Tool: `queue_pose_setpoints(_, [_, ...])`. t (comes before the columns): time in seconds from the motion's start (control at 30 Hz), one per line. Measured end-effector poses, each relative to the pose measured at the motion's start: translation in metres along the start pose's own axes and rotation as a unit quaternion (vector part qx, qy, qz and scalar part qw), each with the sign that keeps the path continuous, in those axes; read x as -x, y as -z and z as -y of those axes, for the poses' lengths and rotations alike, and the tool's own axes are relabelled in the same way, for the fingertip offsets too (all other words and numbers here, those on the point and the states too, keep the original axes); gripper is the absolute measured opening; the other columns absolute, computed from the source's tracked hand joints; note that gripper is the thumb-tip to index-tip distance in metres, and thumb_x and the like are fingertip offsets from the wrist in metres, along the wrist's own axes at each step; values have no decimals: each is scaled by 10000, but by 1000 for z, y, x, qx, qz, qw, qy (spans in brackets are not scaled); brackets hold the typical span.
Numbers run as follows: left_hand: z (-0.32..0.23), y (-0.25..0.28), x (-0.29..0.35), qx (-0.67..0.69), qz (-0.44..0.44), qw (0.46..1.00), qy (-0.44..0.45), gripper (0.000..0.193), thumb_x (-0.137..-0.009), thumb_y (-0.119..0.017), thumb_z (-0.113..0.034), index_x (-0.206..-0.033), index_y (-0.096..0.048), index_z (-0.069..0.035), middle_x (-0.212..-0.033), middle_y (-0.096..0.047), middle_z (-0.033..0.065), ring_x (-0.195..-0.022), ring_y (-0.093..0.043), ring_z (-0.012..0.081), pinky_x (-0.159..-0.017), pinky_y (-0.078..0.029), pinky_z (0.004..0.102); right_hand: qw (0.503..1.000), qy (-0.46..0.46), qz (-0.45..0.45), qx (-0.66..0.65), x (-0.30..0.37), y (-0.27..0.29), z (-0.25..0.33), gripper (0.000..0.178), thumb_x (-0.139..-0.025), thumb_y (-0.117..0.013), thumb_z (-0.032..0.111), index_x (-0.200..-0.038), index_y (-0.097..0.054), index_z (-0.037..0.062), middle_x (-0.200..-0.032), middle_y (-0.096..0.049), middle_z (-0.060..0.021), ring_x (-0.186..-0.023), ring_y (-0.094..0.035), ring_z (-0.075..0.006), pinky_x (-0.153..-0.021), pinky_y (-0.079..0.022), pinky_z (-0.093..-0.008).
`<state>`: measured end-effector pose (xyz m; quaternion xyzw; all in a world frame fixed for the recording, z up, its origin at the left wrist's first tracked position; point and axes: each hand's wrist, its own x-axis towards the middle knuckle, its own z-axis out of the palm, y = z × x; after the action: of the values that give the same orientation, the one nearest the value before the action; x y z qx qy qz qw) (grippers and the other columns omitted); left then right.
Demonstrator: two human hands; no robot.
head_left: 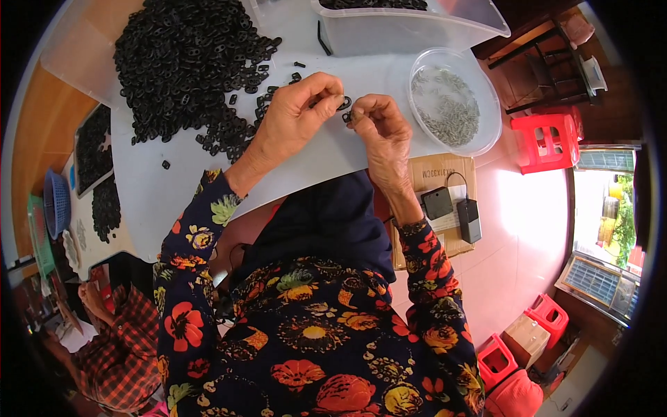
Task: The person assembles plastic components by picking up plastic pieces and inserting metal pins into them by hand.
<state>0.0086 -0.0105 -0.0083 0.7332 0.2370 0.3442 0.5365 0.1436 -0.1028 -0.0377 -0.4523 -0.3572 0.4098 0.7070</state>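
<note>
My left hand (295, 115) is raised over the white tabletop, thumb and fingers pinched on a small black plastic loop (345, 102). Close beside it, my right hand (385, 139) pinches a second small black plastic piece (347, 117). The two pieces are very near each other; whether they touch I cannot tell. A big heap of small black plastic parts (187, 62), each with holes, spreads left of my hands, and some lie loose by my left wrist. Right of my right hand stands a round clear tub (495, 104) holding many small silvery pins (451, 115).
A clear plastic bin (410, 31) with black parts stands at the far side. Below the table's right edge, a cardboard box (424, 174) bears a black device (470, 221). Red stools (545, 142) stand at right. A co-worker in a checked shirt (128, 354) sits at lower left.
</note>
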Motion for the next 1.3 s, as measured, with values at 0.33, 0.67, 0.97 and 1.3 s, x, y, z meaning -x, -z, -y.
queue_pose_setpoints(0.33, [3, -9, 0, -24, -4, 999, -48, 82, -876, -583, -47, -952, -567, -20, -721, -580, 30, -653, -518, 99, -619, -447, 245, 999, 27, -27, -22, 1, -3, -4, 129, -857, -566, -54, -964, -574, 19, -849, -565, 18, -765, -515, -46, -720, -434, -190])
queue_pose_setpoints(0.67, [2, -13, 9, -8, 37, 998, 43, 315, -983, -457, -287, -887, -560, -5, -661, -574, 25, -635, -504, 95, -607, -428, 256, 999, 25, -43, -12, 2, -4, 0, 126, -869, -570, -51, -980, -573, 8, -863, -577, 8, -786, -533, -53, -749, -448, -202])
queue_pose_setpoints(0.97, [4, -18, 12, 15, -3, 999, 50, 329, -989, -450, -285, -881, -564, 4, -655, -576, 31, -614, -499, 90, -597, -414, 243, 998, 47, -38, -9, 3, -6, -3, 152, -854, -558, -73, -982, -571, 8, -855, -580, 0, -760, -547, -56, -740, -463, -209])
queue_pose_setpoints(1.3, [2, -18, 12, 14, -2, 999, 46, 313, -989, -449, -261, -855, -545, 5, -644, -572, 48, -588, -497, 106, -569, -412, 252, 998, 48, -50, -5, 3, -8, -4, 177, -847, -544, -85, -996, -569, 7, -844, -565, 13, -741, -518, -42, -715, -452, -200])
